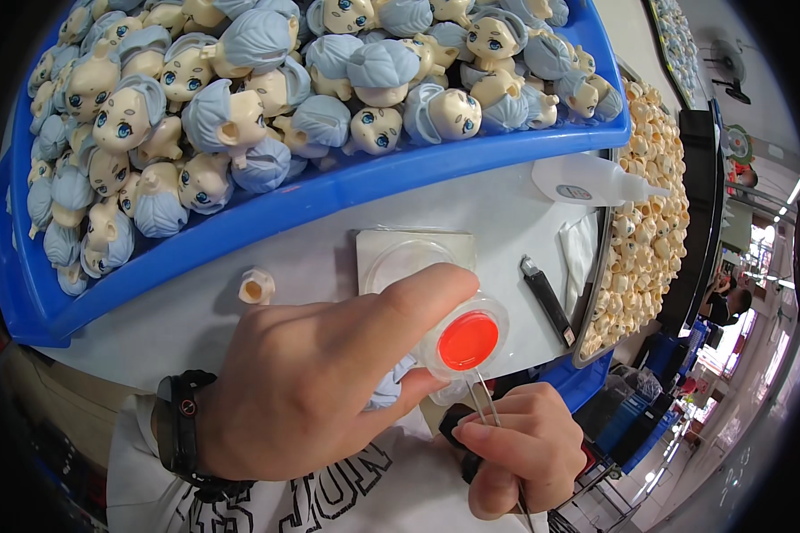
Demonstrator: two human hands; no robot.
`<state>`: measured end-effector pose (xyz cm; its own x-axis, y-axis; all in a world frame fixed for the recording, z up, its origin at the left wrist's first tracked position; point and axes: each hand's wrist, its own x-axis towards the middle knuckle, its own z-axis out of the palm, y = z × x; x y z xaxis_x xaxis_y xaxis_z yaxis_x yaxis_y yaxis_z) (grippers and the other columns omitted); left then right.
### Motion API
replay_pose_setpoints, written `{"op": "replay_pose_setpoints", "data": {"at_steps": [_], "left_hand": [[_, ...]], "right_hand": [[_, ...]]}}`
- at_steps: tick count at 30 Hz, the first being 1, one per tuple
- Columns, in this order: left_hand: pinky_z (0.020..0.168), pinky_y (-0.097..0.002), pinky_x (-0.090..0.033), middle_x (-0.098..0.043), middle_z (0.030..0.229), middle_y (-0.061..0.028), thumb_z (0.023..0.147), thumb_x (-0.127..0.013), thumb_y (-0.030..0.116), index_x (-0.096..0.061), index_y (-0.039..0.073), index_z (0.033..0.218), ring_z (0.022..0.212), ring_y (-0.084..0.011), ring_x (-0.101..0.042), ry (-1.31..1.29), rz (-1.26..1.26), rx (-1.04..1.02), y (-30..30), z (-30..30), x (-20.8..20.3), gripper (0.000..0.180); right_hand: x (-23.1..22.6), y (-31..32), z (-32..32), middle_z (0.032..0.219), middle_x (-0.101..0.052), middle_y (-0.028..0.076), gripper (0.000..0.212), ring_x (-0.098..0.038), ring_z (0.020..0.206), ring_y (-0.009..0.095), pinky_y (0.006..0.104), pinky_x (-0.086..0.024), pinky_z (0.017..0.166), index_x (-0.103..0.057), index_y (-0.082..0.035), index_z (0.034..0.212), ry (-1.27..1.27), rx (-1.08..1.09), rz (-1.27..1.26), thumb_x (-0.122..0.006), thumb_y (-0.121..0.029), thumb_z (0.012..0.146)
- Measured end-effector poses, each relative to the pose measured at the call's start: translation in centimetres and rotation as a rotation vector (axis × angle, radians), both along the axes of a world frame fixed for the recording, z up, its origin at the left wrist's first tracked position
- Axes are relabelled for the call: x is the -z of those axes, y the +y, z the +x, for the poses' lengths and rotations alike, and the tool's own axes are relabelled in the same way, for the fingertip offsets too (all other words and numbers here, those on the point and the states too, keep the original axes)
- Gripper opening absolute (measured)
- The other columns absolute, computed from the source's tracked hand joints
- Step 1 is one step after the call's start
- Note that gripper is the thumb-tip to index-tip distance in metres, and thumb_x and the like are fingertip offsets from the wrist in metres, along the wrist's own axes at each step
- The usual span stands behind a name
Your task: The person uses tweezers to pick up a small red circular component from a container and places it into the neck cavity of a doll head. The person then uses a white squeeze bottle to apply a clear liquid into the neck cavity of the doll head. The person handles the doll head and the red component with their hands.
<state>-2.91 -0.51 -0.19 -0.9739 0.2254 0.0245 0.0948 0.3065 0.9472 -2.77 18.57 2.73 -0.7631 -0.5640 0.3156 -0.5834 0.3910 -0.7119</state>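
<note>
A white table (pixel 507 226) is carrying a blue bin (pixel 347 188), a tray (pixel 585 342) and a square block (pixel 463 253); a bottle (pixel 582 181), a black tool (pixel 549 304), a white tissue (pixel 579 249) and a cream piece (pixel 257 286) are lying there.

Right of the grip lie a black tool (pixel 549 304) and a white sheet (pixel 579 255); beyond, a squeeze bottle (pixel 585 180) on its side; far off, a dark fan (pixel 723 59).
</note>
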Motion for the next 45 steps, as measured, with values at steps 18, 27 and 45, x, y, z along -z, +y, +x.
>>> {"op": "replay_pose_setpoints", "data": {"at_steps": [18, 27, 45], "left_hand": [[0.054, -0.0248, -0.047, -0.06, 0.105, -0.0138, 0.062, -0.073, 0.005, -0.051, -0.003, 0.11, 0.057, -0.0165, -0.058, 0.018, 0.015, -0.024, 0.1, 0.1, 0.1, 0.053], [0.055, -0.0246, -0.047, -0.06, 0.105, -0.0134, 0.062, -0.073, 0.006, -0.051, -0.003, 0.109, 0.057, -0.0166, -0.057, 0.016, -0.014, -0.011, 0.0, 0.1, 0.0, 0.053], [0.054, -0.0249, -0.046, -0.06, 0.105, -0.0131, 0.062, -0.072, 0.007, -0.051, -0.003, 0.11, 0.056, -0.0163, -0.056, 0.025, -0.009, -0.011, 0.0, 0.0, 0.0, 0.053]], "right_hand": [[0.6, -0.4, 0.7, 0.055, -0.059, 0.007, 0.013, -0.054, 0.046, 0.015, 0.0249, -0.037, 0.044, -0.055, 0.001, 0.079, 0.051, 0.078, -0.025, -0.042, -0.001, 0.076], [0.8, 0.2, 1.2, 0.057, -0.06, 0.006, 0.014, -0.054, 0.048, 0.014, 0.0253, -0.037, 0.045, -0.054, 0.0, 0.086, 0.038, 0.094, -0.094, -0.043, -0.002, 0.077], [1.0, 0.0, 1.4, 0.057, -0.059, 0.005, 0.018, -0.051, 0.045, 0.013, 0.0245, -0.035, 0.046, -0.051, -0.004, 0.094, 0.043, 0.092, -0.086, -0.044, -0.001, 0.078]]}}
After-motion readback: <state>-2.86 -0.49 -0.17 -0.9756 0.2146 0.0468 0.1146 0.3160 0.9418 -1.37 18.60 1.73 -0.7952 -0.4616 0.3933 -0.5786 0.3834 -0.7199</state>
